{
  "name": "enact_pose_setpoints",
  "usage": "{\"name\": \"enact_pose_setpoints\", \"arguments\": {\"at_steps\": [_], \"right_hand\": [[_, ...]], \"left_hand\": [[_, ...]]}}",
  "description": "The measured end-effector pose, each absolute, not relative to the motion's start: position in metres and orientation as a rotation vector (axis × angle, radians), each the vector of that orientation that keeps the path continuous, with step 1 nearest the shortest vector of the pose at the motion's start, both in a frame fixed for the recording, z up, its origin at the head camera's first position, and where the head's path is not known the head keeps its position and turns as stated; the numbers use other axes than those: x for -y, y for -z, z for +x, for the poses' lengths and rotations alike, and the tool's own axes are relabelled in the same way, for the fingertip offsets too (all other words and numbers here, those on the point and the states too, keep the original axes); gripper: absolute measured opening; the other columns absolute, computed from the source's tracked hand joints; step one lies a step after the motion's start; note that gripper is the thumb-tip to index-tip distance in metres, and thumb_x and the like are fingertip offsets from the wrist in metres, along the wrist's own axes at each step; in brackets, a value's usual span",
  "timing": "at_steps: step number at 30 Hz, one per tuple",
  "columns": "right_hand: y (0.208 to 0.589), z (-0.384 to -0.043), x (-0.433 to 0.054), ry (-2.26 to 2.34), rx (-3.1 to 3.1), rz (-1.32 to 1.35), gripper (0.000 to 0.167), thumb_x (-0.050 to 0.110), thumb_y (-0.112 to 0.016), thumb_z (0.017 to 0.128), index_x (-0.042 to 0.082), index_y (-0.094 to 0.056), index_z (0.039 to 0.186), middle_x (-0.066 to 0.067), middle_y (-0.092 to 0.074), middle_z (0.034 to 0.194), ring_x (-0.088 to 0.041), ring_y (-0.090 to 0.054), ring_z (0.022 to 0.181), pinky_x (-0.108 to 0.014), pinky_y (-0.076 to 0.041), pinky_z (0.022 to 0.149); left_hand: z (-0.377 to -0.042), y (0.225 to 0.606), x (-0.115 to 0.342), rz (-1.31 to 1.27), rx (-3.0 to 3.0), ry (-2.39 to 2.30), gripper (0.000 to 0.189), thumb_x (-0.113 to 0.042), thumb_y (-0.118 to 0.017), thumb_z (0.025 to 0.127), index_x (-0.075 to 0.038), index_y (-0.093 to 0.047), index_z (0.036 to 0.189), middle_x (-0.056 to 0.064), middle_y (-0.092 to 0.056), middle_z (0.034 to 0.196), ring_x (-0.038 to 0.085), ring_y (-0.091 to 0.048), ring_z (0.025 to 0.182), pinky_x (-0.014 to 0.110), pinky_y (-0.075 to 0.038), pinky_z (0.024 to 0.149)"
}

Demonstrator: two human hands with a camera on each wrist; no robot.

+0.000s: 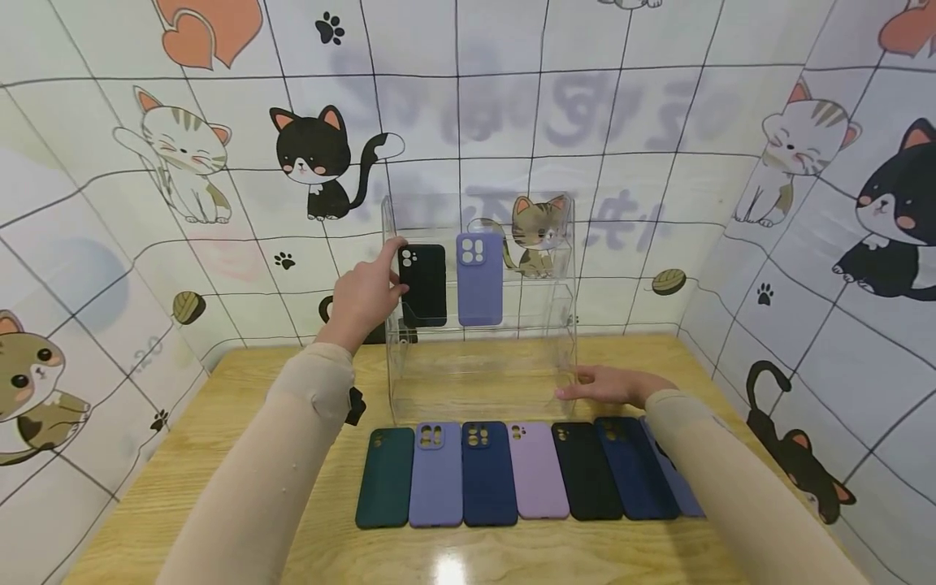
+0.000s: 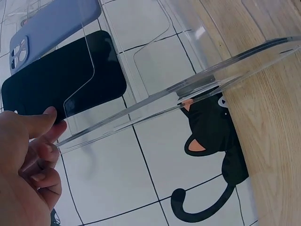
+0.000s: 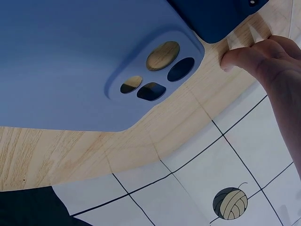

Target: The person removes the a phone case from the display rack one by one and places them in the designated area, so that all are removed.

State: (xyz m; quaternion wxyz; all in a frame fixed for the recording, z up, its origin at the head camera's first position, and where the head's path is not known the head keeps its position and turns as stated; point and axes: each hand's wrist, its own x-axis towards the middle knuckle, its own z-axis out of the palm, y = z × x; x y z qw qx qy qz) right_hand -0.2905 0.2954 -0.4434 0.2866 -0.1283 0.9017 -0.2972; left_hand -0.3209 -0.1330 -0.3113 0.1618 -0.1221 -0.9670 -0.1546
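Observation:
A clear stepped display rack (image 1: 478,390) stands on the table. My left hand (image 1: 366,296) holds a black phone case (image 1: 424,284) by its left edge on a raised tier of the rack. In the left wrist view, the thumb lies on the case's edge and the other fingers are curled. Beside it, a lavender phone case (image 1: 479,280) stands upright on the same tier. My right hand (image 1: 610,385) grips the rack's lower right side; the clear plastic shows faintly in the right wrist view.
Several phone cases lie in a row before the rack, from a dark green case (image 1: 385,478) through a pink case (image 1: 539,470) to a lavender-blue case (image 3: 70,61) under the right forearm. A cat-patterned sheet (image 1: 504,122) covers the walls behind the wooden table (image 1: 190,487).

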Motion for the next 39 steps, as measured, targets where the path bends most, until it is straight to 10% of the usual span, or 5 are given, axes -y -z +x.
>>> {"name": "enact_pose_setpoints", "arguments": {"at_steps": [17,30,39], "right_hand": [[0.445,-0.291,-0.297,0.806,-2.421,-0.322,0.103,0.070,-0.063,0.097,0.018,-0.015,0.173,-0.024,-0.017,0.178,-0.053,-0.019,0.162,-0.074,-0.028,0.124],[0.445,-0.290,-0.298,0.808,-2.440,-0.327,0.102,0.071,-0.062,0.097,0.020,-0.015,0.173,-0.025,-0.018,0.177,-0.053,-0.019,0.162,-0.074,-0.027,0.124],[0.449,-0.287,-0.297,0.840,-2.414,-0.312,0.104,0.070,-0.064,0.096,0.018,-0.015,0.173,-0.023,-0.018,0.177,-0.052,-0.017,0.163,-0.074,-0.026,0.125]], "left_hand": [[-0.319,0.308,0.130,-0.266,2.608,0.750,0.067,-0.014,-0.073,0.100,-0.032,-0.041,0.156,0.010,-0.082,0.108,0.028,-0.061,0.058,0.032,-0.035,0.046],[-0.288,0.269,0.167,-0.155,2.243,1.188,0.063,-0.007,-0.075,0.098,-0.026,-0.046,0.151,0.022,-0.081,0.105,0.001,-0.061,0.054,0.028,-0.044,0.058],[-0.243,0.307,0.231,-0.049,2.463,1.232,0.076,-0.006,-0.077,0.095,-0.026,-0.040,0.158,0.026,-0.080,0.113,0.012,-0.075,0.092,0.030,-0.049,0.067]]}}
